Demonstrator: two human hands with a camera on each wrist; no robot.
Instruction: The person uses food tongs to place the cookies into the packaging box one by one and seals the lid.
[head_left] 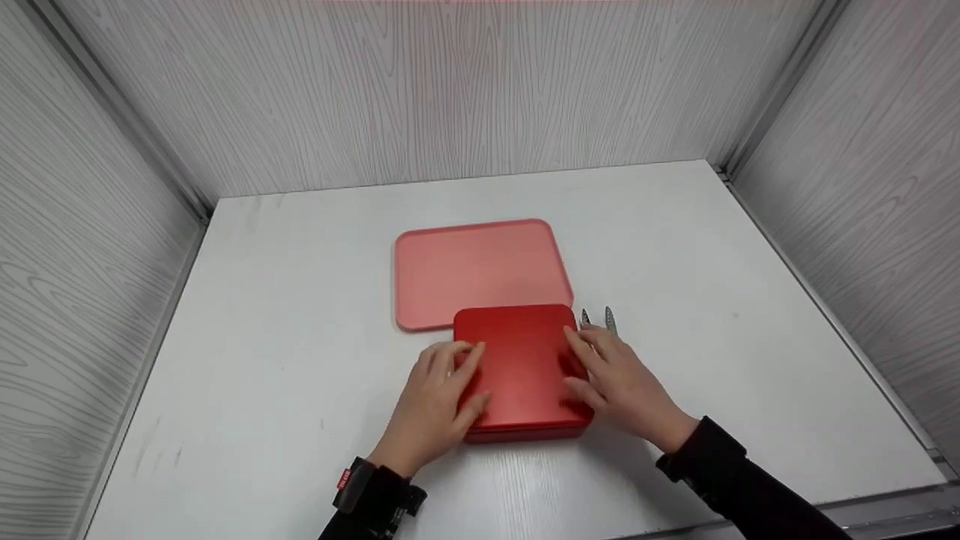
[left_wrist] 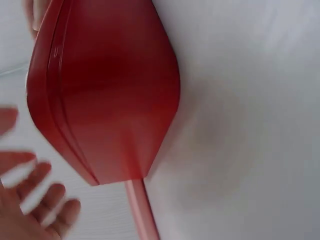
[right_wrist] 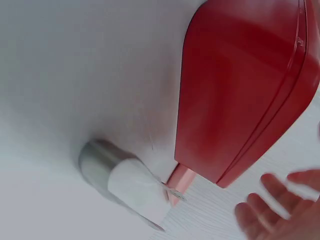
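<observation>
A red lidded box [head_left: 521,367] stands on the white table, its lid on; the seam between lid and body shows in the left wrist view on the box [left_wrist: 115,90]. My left hand [head_left: 431,401] hovers at its left side with spread, loosely bent fingers [left_wrist: 42,200], apart from the wall. On the other side my right hand [head_left: 626,382] is held much the same way, its fingers [right_wrist: 280,200] clear of the box [right_wrist: 235,95]. Metal tongs [right_wrist: 95,167] lie right of the box; only their tips [head_left: 611,321] show past my right hand in the head view.
Behind the box lies a shallow pink tray [head_left: 480,266], its near right part hidden by the box. Pale wood-grain panels [head_left: 450,97] enclose the table [head_left: 285,337] at the back and both sides.
</observation>
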